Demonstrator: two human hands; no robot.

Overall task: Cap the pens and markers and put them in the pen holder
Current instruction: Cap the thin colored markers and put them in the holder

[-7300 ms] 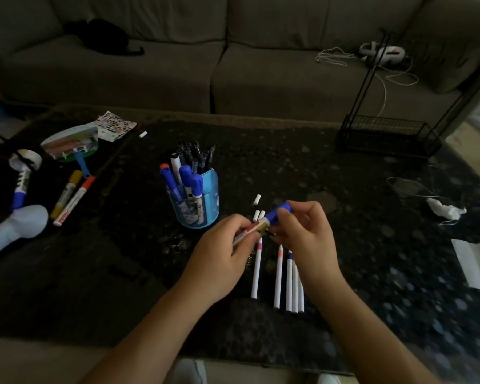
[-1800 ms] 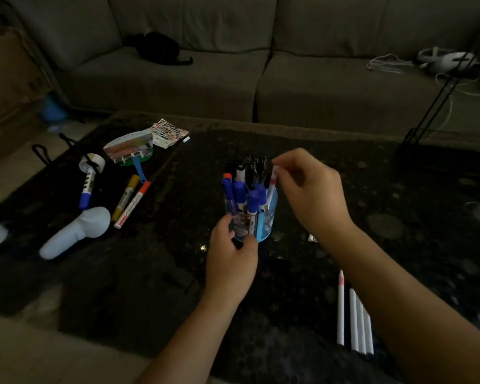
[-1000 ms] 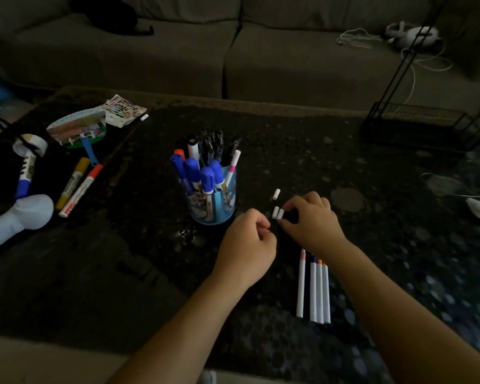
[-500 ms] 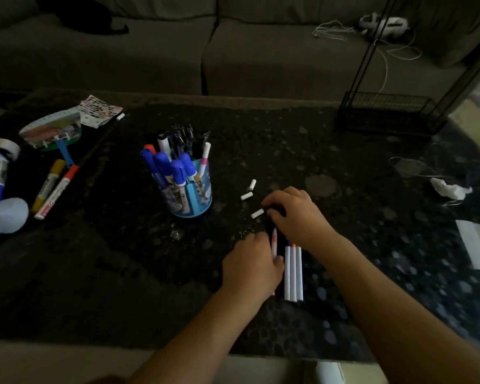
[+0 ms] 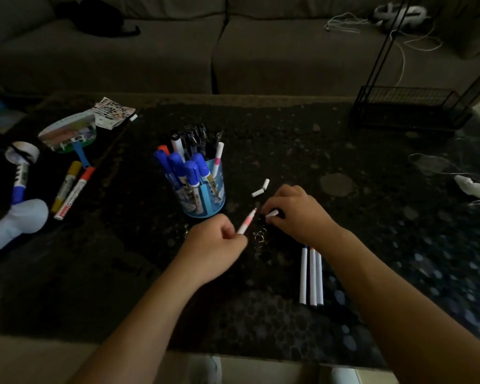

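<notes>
My left hand (image 5: 215,243) grips a thin white pen with a pink tip (image 5: 247,222), uncapped and pointing up and to the right. Just right of that tip, my right hand (image 5: 295,214) pinches a small white cap (image 5: 272,213) on the dark table. Two more white caps (image 5: 261,188) lie behind my right hand. Three thin white pens (image 5: 311,275) lie side by side under my right wrist. The blue pen holder (image 5: 205,199) stands left of the caps, packed with blue-capped markers, black pens and one pink-banded pen.
At the left lie a yellow marker (image 5: 66,187), a red marker (image 5: 75,193), a blue marker (image 5: 20,181), a tape roll (image 5: 22,151), a white handheld device (image 5: 13,224) and a small hand fan (image 5: 68,133). A black wire rack (image 5: 408,108) stands at back right. A sofa runs behind the table.
My left hand has lifted the pink-tipped pen off the row, leaving three pens on the table. My right hand has closed on a white cap beside it.
</notes>
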